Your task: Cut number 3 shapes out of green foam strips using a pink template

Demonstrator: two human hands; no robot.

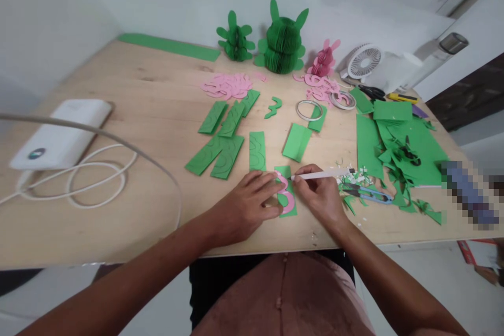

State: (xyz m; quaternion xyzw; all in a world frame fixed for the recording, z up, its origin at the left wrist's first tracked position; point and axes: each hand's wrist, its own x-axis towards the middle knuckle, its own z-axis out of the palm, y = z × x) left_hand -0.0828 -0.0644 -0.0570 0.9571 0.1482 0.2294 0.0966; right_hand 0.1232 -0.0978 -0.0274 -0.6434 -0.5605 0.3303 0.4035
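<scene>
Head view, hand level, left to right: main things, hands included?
White device → left hand → pink 3-shaped cutout → right hand → blue-handled snips.

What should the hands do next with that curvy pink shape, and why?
Probably slide the white pen along the edge of the pink shape. The right hand holds the pen with its tip close beside that edge, and the left hand rests on the shape over green paper. A neighbouring green strip already has curvy lines.
</scene>
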